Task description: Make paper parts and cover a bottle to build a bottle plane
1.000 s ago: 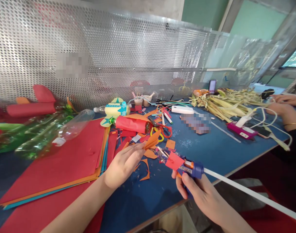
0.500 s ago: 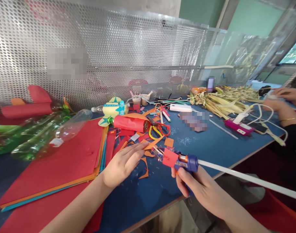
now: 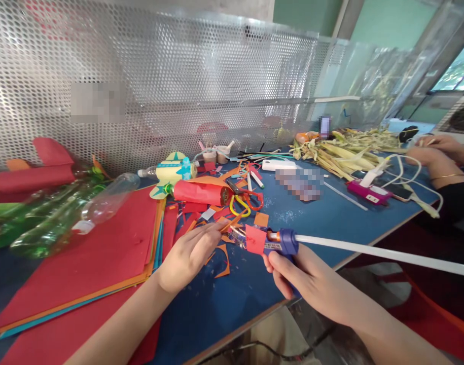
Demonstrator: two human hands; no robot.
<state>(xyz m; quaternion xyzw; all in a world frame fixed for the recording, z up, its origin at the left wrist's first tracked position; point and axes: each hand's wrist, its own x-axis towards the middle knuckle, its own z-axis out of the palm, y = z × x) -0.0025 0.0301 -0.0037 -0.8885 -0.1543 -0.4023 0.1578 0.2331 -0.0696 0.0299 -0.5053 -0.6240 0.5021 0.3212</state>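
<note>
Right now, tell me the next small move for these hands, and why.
Probably hold the thin orange paper piece steady in the left hand and ease the blue plastic glue gun slightly closer: the right hand aims it at the paper, and a long white glue stick runs from its back. Whether gun and paper touch is unclear.

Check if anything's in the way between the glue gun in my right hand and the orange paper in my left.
Nothing visible stands between them. The glue gun in your right hand points toward the orange paper in your left hand; whether they touch, I can't tell.
</note>
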